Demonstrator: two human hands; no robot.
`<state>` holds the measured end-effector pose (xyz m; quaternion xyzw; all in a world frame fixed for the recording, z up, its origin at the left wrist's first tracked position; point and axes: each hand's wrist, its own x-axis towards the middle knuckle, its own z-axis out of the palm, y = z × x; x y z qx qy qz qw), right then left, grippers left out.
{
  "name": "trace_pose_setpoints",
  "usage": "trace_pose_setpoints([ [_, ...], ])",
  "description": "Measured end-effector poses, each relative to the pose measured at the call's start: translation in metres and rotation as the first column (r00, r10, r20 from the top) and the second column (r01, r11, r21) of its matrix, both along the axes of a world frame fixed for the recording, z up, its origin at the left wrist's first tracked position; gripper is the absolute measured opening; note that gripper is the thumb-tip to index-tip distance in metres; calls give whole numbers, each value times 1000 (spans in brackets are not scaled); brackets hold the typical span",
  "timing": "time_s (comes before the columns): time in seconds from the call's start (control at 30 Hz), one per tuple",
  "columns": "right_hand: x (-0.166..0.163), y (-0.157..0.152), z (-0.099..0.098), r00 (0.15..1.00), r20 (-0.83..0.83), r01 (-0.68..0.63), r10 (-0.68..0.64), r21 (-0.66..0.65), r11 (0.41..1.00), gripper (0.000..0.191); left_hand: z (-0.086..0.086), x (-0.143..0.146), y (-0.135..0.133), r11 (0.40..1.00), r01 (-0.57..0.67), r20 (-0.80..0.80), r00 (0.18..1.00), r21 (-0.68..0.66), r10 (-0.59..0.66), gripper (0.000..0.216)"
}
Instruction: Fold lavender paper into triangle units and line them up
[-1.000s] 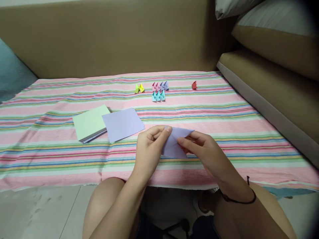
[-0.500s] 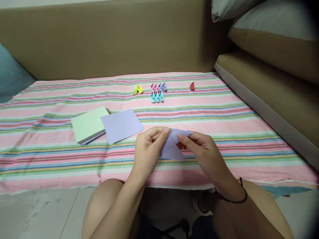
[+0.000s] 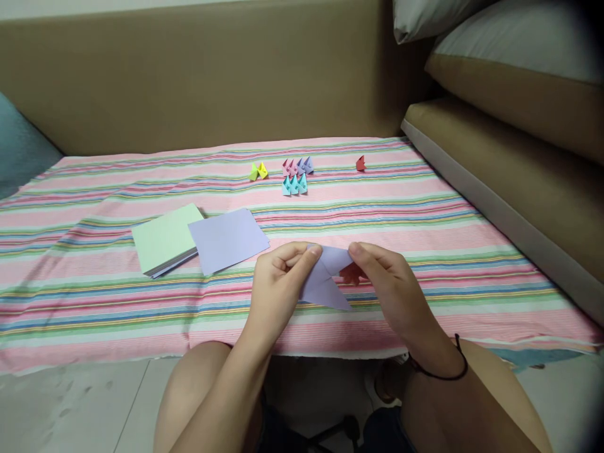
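Between my hands, raised over the striped cloth, is a partly folded sheet of purple paper (image 3: 325, 289) with two pointed flaps on its right side. My left hand (image 3: 283, 277) pinches its upper left part, thumb on top and fingers curled behind. The thumb of my right hand (image 3: 384, 274) presses the tip of the upper flap against the fingers underneath. The lower flap hangs free, its point toward the right. Left of my hands lie a few flat purple sheets (image 3: 229, 240), overlapping the edge of a stack of paper with a light green sheet (image 3: 165, 239) on top.
Small folded paper pieces stand farther back: yellow ones (image 3: 258, 170), pink and purple ones (image 3: 297, 166), turquoise ones (image 3: 294, 185) and a lone red one (image 3: 360, 163). The striped cloth (image 3: 94, 296) covers the seat. Cushions (image 3: 509, 170) are piled at right.
My right hand has shifted slightly right and up, its thumb sliding out toward the upper flap's tip. My left hand keeps its pinch on the purple paper. The view has moved slightly.
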<state>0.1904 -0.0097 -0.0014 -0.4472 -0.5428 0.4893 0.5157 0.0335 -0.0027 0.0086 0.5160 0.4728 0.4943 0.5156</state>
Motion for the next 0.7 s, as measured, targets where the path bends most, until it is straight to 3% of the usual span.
trace_pose_setpoints([
  [0.13, 4, 1, 2, 994, 86, 62, -69, 79, 995, 31, 0, 1, 1, 1000, 8, -1, 1000, -23, -9, 25],
  [0.37, 3, 3, -5, 992, 21, 126, -126, 41, 991, 32, -6, 2, 2, 1000, -15, 19, 1000, -24, 16, 25],
  [0.57, -6, 3, -11, 992, -121, -54, 40, -115, 992, 15, -11, 7, 1, 996, -86, 101, 991, 6, 85, 27],
  [0.7, -8, 4, -12, 987, -149, 44, -54, -70, 997, 10, -9, 7, 1, 995, -93, 135, 987, 33, 88, 20],
])
